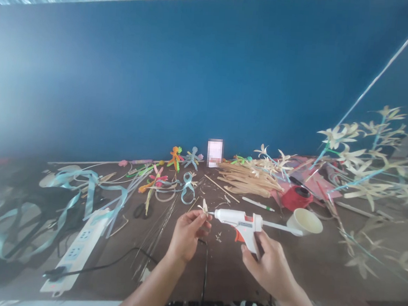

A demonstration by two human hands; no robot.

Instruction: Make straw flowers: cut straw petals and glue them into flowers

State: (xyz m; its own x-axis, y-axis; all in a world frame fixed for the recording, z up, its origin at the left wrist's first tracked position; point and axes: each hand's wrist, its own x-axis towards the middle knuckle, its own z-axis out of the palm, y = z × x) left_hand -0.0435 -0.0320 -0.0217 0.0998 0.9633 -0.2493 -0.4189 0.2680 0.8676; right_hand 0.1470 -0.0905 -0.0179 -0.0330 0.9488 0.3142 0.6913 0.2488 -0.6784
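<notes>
Pinched in the fingertips of my left hand (189, 231) is a small cream flower (205, 206) with narrow petals. My right hand (268, 264) is wrapped round the handle of a white hot glue gun (236, 218) with an orange trigger. The gun's nozzle points left and meets the flower, or comes very near it; which of the two I cannot tell. A long white glue stick (282, 228) sticks out of the gun's back end, above the table and close to a pale cup (306, 221).
A white power strip (80, 247) with a black plug lies left, beside light blue ribbon (91, 191). Scissors (142, 210), dried strips (247, 179), a red tape roll (296, 196) and a marker (258, 204) lie beyond my hands. Flower sprays (363, 176) spread at right.
</notes>
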